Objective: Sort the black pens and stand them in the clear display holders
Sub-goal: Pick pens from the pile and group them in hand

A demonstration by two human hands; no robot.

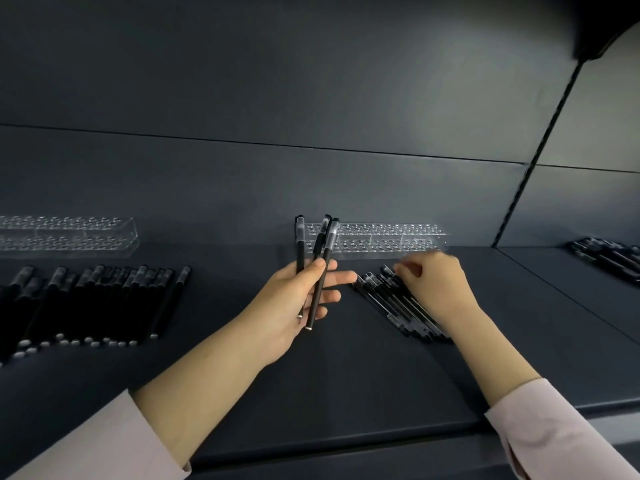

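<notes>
Your left hand (294, 299) holds three pens (328, 251), caps up, in front of a clear holder (381, 239). Your right hand (436, 285) sits on a pile (384, 296) of pens on the shelf (346, 375); its fingers are blurry.

left sleeve (86, 441): pale pink cloth, long, plain cuff partway up forearm
right sleeve (561, 431): same pale pink, plain cuff, soft folds
hands: left hand (294, 306) and right hand (440, 285) bare; forearms bare below cuffs

Two holders (377, 239), three held pens (317, 258), three piles (398, 306)
</notes>
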